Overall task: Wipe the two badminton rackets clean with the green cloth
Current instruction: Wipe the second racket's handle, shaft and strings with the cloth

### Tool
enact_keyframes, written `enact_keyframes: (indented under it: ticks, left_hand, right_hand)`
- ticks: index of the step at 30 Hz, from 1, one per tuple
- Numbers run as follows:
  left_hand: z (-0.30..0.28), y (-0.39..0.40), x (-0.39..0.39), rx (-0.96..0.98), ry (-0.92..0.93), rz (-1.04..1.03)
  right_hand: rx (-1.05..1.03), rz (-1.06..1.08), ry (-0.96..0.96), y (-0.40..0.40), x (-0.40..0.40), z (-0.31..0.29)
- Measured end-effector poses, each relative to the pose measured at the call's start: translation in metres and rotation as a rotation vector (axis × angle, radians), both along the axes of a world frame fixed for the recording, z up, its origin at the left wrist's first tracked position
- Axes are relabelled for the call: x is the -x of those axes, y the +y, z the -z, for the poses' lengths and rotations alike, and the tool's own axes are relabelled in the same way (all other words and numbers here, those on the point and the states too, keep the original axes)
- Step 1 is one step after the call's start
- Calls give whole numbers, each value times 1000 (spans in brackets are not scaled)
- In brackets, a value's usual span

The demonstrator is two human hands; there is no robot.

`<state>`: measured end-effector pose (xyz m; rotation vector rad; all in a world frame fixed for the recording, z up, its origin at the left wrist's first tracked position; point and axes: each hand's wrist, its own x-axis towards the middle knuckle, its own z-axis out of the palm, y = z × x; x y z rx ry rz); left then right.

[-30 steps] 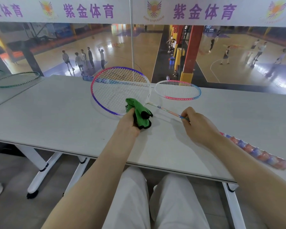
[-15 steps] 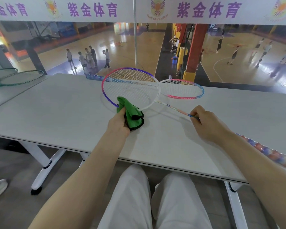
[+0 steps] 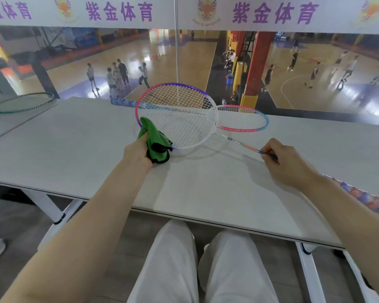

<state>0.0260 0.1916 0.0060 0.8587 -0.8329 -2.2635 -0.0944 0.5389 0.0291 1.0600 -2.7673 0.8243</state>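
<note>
Left hand [image 3: 138, 153] grips the green cloth [image 3: 154, 138] on the near racket [image 3: 177, 115] rim; right hand [image 3: 287, 160] pinches its shaft. Far racket [image 3: 243, 117] likely remains unwiped.

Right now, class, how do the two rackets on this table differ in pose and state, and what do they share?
The near racket is held: the right hand grips its shaft and its head is tilted up, while the far racket lies flat, untouched. The left hand presses the green cloth on the near racket's rim; none touches the far racket. Both have white strings and pink in their frames.
</note>
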Motion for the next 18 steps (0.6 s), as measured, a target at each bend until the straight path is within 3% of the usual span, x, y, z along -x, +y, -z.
enact_keyframes:
  ticks: [8,12,18]
  left_hand:
    - [-5,-6,-3,27,108,-1]
    - [-5,-11,-2,88,39,-59]
    - [-5,-26,-1,330,-198,-64]
  right_hand:
    - [-17,4,-31,14,9,6]
    - [-14,-5,-31,14,9,9]
    - [-39,6,-61,17,9,8]
